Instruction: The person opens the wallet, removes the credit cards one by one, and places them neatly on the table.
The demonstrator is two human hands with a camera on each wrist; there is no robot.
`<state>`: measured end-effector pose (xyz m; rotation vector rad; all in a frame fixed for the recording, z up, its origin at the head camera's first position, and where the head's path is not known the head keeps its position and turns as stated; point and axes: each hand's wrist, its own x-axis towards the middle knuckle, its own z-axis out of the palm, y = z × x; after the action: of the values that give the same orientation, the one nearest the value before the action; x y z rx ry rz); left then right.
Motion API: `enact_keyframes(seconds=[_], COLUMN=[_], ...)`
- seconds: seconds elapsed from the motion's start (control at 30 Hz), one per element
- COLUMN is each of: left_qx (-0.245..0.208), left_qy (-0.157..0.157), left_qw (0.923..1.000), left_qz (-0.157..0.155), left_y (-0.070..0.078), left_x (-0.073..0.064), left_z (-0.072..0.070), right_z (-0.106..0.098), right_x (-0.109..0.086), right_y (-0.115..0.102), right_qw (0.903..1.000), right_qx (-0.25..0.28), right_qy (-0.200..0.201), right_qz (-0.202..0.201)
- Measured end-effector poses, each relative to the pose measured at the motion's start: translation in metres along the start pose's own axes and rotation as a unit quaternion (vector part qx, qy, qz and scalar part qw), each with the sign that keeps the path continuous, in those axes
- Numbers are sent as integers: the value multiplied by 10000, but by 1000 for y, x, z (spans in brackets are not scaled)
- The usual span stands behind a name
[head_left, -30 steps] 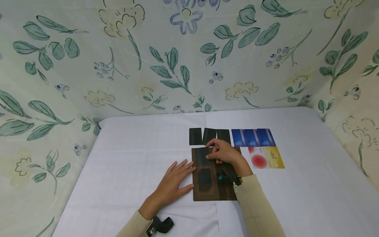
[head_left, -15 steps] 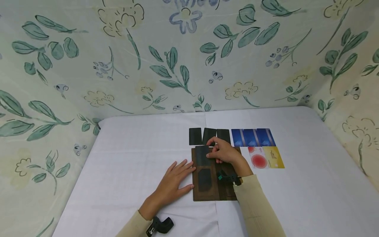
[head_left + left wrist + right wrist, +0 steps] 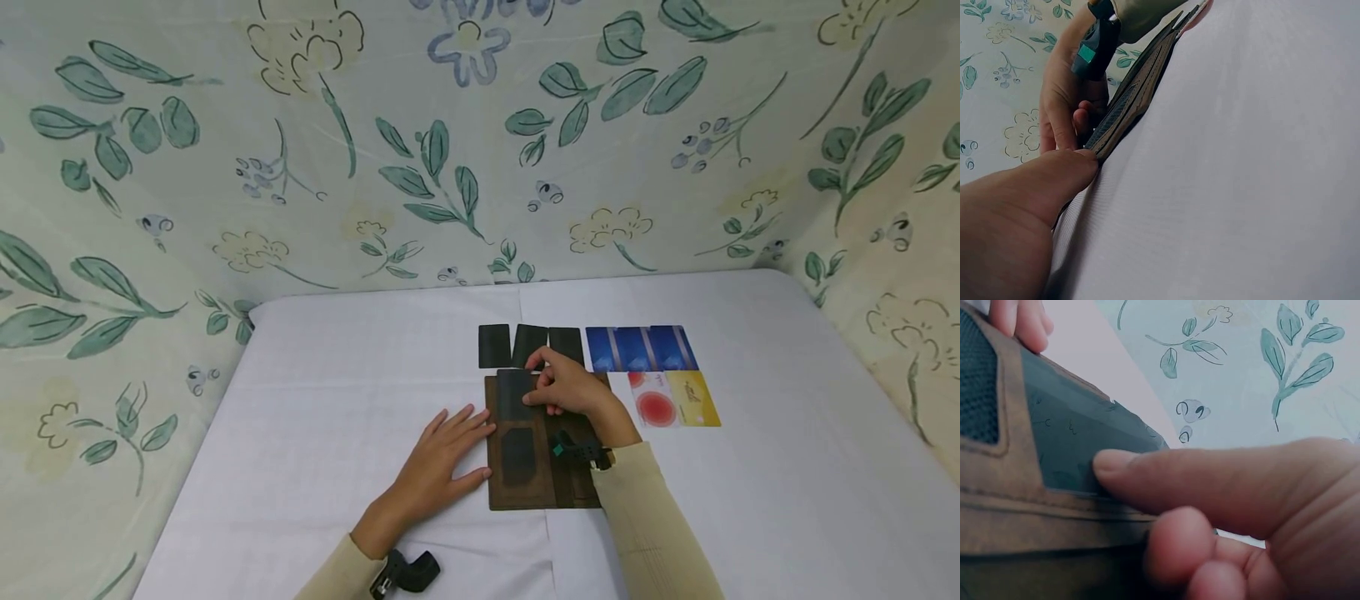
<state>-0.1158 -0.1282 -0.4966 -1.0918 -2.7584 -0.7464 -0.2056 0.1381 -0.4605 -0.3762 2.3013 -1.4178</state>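
Note:
A brown wallet [image 3: 517, 497] lies spread open on the table, with a dark window pocket [image 3: 519, 454] in its left panel. A black card [image 3: 513, 395] sits partly in the slot above that window, its top edge just past the wallet's far edge. My right hand [image 3: 567, 385] pinches this card, thumb on its face and index finger at its top edge; the right wrist view shows the thumb pressed flat on the card [image 3: 1072, 425]. My left hand [image 3: 446, 454] lies with spread, straight fingers along the wallet's left edge, its thumb [image 3: 1063, 172] touching the edge.
Several black cards [image 3: 494, 346] lie in a row behind the wallet, continued by blue cards [image 3: 634, 348] to the right. A white card with a red circle [image 3: 654, 402] and a yellow card [image 3: 694, 400] lie beside the wallet. White cloth [image 3: 337, 400] covers the table.
The black card has slid slightly upward, away from the window pocket, with my right hand's index finger rising along with it. My left hand and the wallet have stayed in place.

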Motion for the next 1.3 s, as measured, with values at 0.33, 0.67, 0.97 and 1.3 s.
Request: enact_keyframes(seconds=[0.33, 0.67, 0.97, 1.3], left_qx=[-76, 19, -190, -199], left_qy=[36, 135, -20, -8], left_qw=[10000, 9998, 9998, 9998], left_qz=[11, 107, -19, 7], left_y=[1, -1, 1, 1], left_x=[1, 0, 0, 0], left_z=[-2, 0, -2, -1], right_z=[3, 5, 5, 4], right_x=[-3, -2, -3, -2], right_y=[-12, -13, -14, -12], right_qw=[9981, 9965, 9952, 9955], right_qx=[-497, -600, -711, -645], right_qy=[348, 560, 606, 645], right_qz=[97, 150, 293, 267])
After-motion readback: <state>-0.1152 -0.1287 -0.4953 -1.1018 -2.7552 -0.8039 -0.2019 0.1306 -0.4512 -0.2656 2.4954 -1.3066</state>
